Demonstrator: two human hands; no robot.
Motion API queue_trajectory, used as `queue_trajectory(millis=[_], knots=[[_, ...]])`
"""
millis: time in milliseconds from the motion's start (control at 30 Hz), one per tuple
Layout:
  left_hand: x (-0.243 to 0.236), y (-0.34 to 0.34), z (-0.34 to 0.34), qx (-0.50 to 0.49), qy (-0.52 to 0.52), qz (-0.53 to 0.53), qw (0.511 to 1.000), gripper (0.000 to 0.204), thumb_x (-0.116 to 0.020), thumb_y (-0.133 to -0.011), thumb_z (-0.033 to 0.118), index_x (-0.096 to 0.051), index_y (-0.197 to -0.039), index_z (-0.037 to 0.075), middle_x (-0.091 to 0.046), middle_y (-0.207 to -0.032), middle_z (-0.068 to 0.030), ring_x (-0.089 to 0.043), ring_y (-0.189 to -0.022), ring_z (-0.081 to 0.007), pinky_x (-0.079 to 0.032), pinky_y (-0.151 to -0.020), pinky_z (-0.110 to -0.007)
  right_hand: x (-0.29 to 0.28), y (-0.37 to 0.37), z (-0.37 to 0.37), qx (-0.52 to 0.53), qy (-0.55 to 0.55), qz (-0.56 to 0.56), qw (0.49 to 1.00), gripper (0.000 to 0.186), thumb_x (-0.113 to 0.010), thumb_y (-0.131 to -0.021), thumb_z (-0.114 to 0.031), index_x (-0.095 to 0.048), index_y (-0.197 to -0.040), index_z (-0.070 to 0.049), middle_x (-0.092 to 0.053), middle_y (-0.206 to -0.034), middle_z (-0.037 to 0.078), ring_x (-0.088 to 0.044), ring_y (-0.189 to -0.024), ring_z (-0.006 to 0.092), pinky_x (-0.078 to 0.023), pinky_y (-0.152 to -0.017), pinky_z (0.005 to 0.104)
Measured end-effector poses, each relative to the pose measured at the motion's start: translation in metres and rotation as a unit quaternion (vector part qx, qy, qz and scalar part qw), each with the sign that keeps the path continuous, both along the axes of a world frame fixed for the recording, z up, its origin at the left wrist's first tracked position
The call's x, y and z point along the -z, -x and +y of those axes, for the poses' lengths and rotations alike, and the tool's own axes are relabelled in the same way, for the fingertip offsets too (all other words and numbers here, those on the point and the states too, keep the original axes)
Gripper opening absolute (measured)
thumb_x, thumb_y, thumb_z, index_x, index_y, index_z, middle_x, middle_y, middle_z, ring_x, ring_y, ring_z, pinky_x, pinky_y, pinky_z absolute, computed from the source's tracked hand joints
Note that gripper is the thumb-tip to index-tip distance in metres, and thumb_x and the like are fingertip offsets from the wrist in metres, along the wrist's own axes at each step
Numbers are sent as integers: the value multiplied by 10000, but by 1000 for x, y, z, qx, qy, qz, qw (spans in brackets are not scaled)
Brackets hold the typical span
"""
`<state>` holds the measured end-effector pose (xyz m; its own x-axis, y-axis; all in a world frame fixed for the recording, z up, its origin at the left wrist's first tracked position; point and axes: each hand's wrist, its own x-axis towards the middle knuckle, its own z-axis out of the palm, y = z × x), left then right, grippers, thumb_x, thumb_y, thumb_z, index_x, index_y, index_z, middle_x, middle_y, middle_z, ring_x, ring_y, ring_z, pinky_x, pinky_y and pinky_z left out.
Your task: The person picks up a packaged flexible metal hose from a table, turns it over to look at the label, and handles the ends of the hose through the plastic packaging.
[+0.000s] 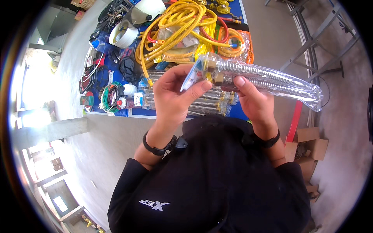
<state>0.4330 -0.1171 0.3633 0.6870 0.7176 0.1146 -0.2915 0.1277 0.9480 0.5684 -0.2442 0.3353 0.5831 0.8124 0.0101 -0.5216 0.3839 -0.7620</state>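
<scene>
Gripping: L hand point(173, 95) pinches card point(189, 79) + nut end point(211, 68) of bagged metal hoses point(276, 77); R hand point(256, 104) clasps hoses alongside.
Tabletop point(237, 111): yellow hoses point(196, 19), more metal hoses point(206, 104).

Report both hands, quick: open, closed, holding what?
Left hand: closed, pinching the white-and-blue card beside the brass fittings.
Right hand: closed, holding the bagged corrugated metal hoses.

- Two bare hands: one left hand point(171, 99), one right hand point(258, 108)
- Two black wrist straps point(153, 150)
- Two visible silver corrugated metal hose lengths point(268, 72)
- One clear plastic sleeve point(316, 104) around them
- One blue-topped table point(236, 112)
- One white rounded helmet point(152, 7)
- One white round tub point(125, 42)
- Yellow corrugated hoses point(184, 24), too tangled to count
</scene>
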Motion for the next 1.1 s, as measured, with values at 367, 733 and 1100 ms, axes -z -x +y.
queue_trajectory(millis=[367,733,1100], knots=[[-5,3,-3,5,-94,8,996,217,-749,-820,-54,-659,-1017,-34,-692,-935,-50,-632,-851,-72,-512,-749,-219,-4,-3,-1,-6,-3,-8,1000,369,-714,-872,-51,-593,-1212,22,-661,-1138,107,-649,-1021,208,-563,-879,354],[-4,-10,-6,-6,19,-43,999,217,-758,-814,-52,-633,-989,-24,-693,-910,-48,-650,-834,-84,-525,-772,-225,-7,11,3,56,-26,-8,998,361,-699,-897,-83,-591,-1228,13,-640,-1180,103,-632,-1060,215,-555,-900,371],[-3,-31,0,50,28,-132,990,367,-711,-842,-73,-551,-1169,-26,-652,-1119,-93,-626,-1047,-146,-509,-940,-301,-9,13,29,134,-33,-12,990,267,-587,-962,-95,-596,-1214,-5,-651,-1181,112,-620,-1100,218,-485,-980,393]])
